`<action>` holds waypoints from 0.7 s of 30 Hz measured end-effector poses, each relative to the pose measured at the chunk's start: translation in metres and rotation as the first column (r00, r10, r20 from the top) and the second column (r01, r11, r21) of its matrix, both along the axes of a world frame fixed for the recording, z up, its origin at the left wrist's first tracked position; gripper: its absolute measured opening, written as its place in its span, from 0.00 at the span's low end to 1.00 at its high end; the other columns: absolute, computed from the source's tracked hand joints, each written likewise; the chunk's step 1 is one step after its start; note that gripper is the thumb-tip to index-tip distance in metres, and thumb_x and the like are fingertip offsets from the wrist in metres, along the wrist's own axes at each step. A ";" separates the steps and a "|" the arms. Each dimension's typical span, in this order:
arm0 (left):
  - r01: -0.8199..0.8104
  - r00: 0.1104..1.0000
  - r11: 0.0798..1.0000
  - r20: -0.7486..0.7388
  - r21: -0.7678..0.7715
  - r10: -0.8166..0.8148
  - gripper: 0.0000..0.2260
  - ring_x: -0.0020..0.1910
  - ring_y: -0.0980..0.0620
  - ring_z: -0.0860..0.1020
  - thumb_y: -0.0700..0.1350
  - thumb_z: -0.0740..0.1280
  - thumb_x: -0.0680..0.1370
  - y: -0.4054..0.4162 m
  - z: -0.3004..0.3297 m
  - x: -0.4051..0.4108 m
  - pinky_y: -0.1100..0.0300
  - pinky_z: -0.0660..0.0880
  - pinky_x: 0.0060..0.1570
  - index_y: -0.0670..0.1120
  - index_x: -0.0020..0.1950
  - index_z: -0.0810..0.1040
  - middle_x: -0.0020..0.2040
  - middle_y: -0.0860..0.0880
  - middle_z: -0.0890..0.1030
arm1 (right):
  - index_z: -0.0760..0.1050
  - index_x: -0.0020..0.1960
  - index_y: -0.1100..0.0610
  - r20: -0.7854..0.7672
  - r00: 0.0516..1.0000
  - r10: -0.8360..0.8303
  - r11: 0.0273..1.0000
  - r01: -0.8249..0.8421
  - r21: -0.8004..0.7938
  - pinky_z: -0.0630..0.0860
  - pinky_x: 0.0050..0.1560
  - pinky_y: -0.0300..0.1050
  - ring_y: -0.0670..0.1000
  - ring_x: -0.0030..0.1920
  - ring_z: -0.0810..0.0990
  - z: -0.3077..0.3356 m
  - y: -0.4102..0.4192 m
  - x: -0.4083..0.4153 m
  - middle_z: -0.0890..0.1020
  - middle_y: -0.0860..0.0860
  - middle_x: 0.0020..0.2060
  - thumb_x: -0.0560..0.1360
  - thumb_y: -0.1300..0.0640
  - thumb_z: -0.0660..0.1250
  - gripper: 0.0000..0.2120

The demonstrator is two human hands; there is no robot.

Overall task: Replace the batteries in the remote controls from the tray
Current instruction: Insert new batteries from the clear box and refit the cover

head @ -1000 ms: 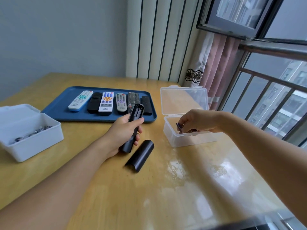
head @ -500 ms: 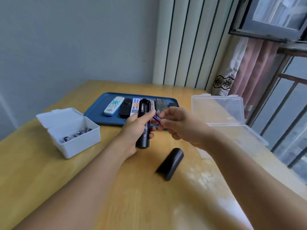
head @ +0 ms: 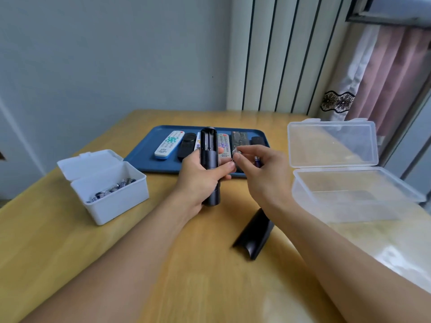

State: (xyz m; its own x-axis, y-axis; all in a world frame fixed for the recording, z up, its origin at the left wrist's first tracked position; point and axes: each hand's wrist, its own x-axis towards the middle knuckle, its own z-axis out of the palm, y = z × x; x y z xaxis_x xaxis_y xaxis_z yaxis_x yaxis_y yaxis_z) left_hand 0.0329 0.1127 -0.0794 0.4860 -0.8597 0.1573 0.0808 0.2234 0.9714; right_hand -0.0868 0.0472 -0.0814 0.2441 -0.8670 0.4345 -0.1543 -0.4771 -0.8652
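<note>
Tabletop: hands (head: 261,173) hold remote (head: 209,164) (uncovered) and batteries (head: 257,161).

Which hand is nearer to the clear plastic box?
Right. The right hand, pinching batteries, is just left of the clear plastic box. The left hand, gripping the black remote, sits farther left.

A wooden tabletop (head: 70,252) carries everything, with a plain grey wall (head: 105,54) rising beyond the fingers. Past the fingers to the right stand pale vertical panels (head: 279,54) with dark gaps, and further right hang a pink curtain (head: 391,73) and a white curtain (head: 347,89) with a dark floral band.
</note>
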 end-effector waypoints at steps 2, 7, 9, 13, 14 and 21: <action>0.043 0.999 0.999 0.032 -0.002 -0.043 0.14 0.38 0.52 0.85 0.32 0.73 0.75 0.000 0.000 -0.004 0.63 0.79 0.37 0.40 0.59 0.76 0.40 0.49 0.86 | 0.85 0.49 0.50 0.005 1.000 -0.015 1.000 0.015 0.010 0.73 0.43 0.33 0.39 0.40 0.80 0.001 -0.004 -0.002 0.85 0.42 0.39 0.75 0.53 0.74 0.04; 0.187 0.975 0.981 0.114 0.044 -0.191 0.16 0.31 0.48 0.81 0.40 0.73 0.76 0.001 0.003 -0.011 0.59 0.76 0.30 0.46 0.62 0.73 0.46 0.43 0.84 | 0.84 0.45 0.52 0.272 0.961 -0.050 0.999 0.047 0.017 0.78 0.43 0.40 0.42 0.37 0.80 0.024 -0.009 -0.013 0.85 0.46 0.36 0.73 0.56 0.77 0.03; 0.247 0.958 0.968 0.142 0.047 -0.251 0.14 0.31 0.47 0.80 0.42 0.71 0.79 0.002 0.003 -0.013 0.57 0.76 0.29 0.50 0.62 0.72 0.44 0.43 0.82 | 0.83 0.43 0.51 0.267 0.963 -0.031 0.999 0.039 -0.025 0.76 0.41 0.37 0.41 0.36 0.80 0.027 -0.006 -0.014 0.84 0.45 0.36 0.73 0.55 0.77 0.03; 0.292 0.944 0.956 0.146 0.037 -0.294 0.10 0.29 0.48 0.76 0.46 0.65 0.82 0.002 0.004 -0.017 0.56 0.74 0.28 0.51 0.64 0.71 0.41 0.45 0.79 | 0.81 0.40 0.53 0.246 0.969 -0.029 0.998 0.044 -0.054 0.74 0.38 0.37 0.41 0.34 0.77 0.024 -0.004 -0.011 0.82 0.43 0.33 0.73 0.55 0.77 0.05; 0.290 0.944 0.956 0.151 0.042 -0.293 0.10 0.28 0.49 0.75 0.46 0.63 0.83 0.003 0.004 -0.017 0.56 0.73 0.28 0.50 0.64 0.70 0.41 0.45 0.78 | 0.81 0.40 0.54 0.246 0.969 -0.030 0.997 0.046 -0.060 0.73 0.37 0.38 0.41 0.33 0.76 0.023 -0.004 -0.010 0.82 0.42 0.32 0.73 0.56 0.77 0.06; 0.233 0.931 0.967 0.265 0.099 -0.252 0.09 0.29 0.49 0.77 0.48 0.56 0.86 0.006 0.005 -0.014 0.56 0.73 0.27 0.51 0.65 0.70 0.41 0.45 0.80 | 0.81 0.40 0.56 0.182 0.983 -0.016 0.990 0.041 -0.136 0.72 0.39 0.39 0.42 0.33 0.76 0.020 -0.003 -0.010 0.82 0.43 0.33 0.72 0.56 0.78 0.06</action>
State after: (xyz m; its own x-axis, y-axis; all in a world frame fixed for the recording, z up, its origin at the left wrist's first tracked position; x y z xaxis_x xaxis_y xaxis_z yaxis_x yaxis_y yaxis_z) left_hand 0.0189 0.1186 -0.0740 0.2074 -0.9586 0.1949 -0.1459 0.1667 0.9751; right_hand -0.0967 0.0442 -0.0612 0.1275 -0.8009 0.5850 -0.0175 -0.5916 -0.8061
